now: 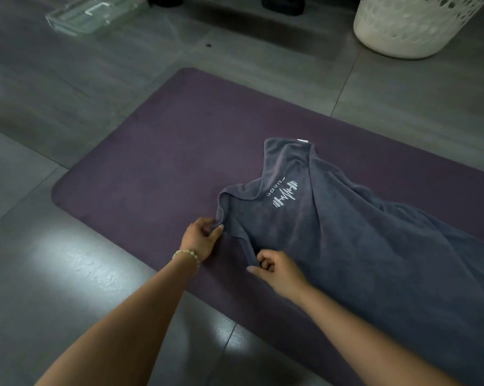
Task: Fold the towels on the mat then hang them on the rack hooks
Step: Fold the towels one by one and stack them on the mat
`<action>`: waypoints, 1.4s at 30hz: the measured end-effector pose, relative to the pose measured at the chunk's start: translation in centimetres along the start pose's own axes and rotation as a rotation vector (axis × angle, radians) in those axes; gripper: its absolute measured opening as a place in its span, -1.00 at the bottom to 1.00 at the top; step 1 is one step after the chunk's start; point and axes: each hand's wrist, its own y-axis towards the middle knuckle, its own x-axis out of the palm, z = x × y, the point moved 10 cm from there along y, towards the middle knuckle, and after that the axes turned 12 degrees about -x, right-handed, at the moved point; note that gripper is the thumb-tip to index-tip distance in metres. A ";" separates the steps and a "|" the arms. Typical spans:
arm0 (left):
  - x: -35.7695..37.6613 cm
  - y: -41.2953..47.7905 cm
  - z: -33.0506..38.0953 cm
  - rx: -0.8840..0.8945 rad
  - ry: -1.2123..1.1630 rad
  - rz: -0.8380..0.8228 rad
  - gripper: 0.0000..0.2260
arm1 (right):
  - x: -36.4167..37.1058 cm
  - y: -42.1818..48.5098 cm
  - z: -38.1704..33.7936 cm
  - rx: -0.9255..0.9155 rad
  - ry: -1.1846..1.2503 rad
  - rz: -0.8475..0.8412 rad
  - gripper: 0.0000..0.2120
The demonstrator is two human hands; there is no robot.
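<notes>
Through the head camera I see the grey towel (346,232) lying rumpled on the purple mat (151,162), with its near left corner between the two grips. The left grip (203,240) pinches the hem at the rolled corner. The right grip (280,271), fingers curled, holds the edge just beside it, nearer me. The towel runs off the right side of the frame. I cannot read the lettering on its white logo (285,195). The white laundry basket (408,26) is cut off at the top.

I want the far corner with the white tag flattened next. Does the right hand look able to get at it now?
Probably yes, once it lets go: the right hand pinches the near edge of the towel, and only cloth lies between it and the white tag.
</notes>
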 end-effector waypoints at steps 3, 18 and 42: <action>-0.5 0.2 -0.3 -0.028 -0.048 0.037 -0.79 | 1.9 -0.7 -0.5 -0.004 0.147 -0.010 -0.80; -0.7 -3.8 -4.5 -0.459 -0.639 -0.090 -0.54 | -8.0 -4.3 3.8 0.029 -0.407 0.094 -0.52; 40.4 -44.4 29.0 0.445 0.038 -0.990 -0.71 | -36.3 -52.5 18.8 0.543 -0.078 1.039 -0.32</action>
